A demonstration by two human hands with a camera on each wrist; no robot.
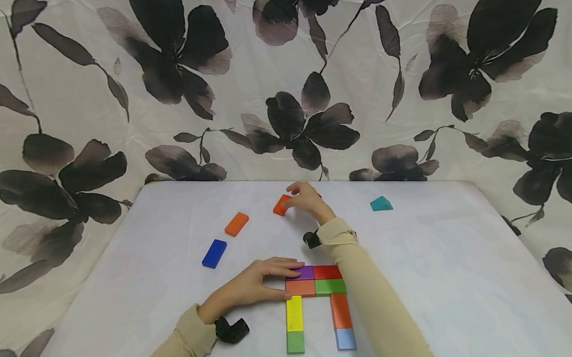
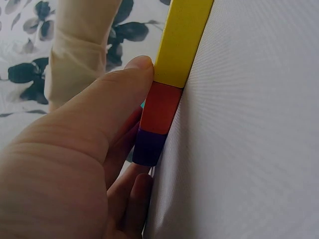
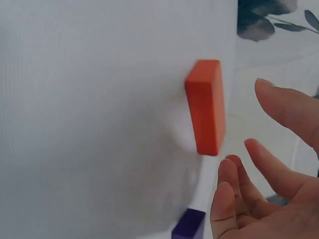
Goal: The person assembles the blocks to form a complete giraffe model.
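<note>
My left hand [image 1: 256, 281] rests at the left side of a flat arrangement of wooden blocks. Its fingers lie over the purple block [image 1: 306, 273], and its thumb touches where the salmon-orange block [image 1: 301, 288] meets the yellow block [image 1: 294, 313]. In the left wrist view the thumb tip sits right at that joint, while other fingers reach past the dark purple end [image 2: 148, 148]. Farther back, my right hand [image 1: 308, 200] reaches beside an orange block [image 1: 280, 205]. In the right wrist view, the fingers are spread and apart from this orange block [image 3: 206, 107].
The arrangement also includes red [image 1: 327, 272], green [image 1: 330, 287], orange-red [image 1: 340, 311], light green [image 1: 295, 342] and light blue [image 1: 346, 338] blocks. Loose orange [image 1: 236, 224] and blue [image 1: 214, 253] blocks lie left. A teal block [image 1: 381, 203] sits back right; a dark purple block [image 3: 189, 225] shows near the right fingers.
</note>
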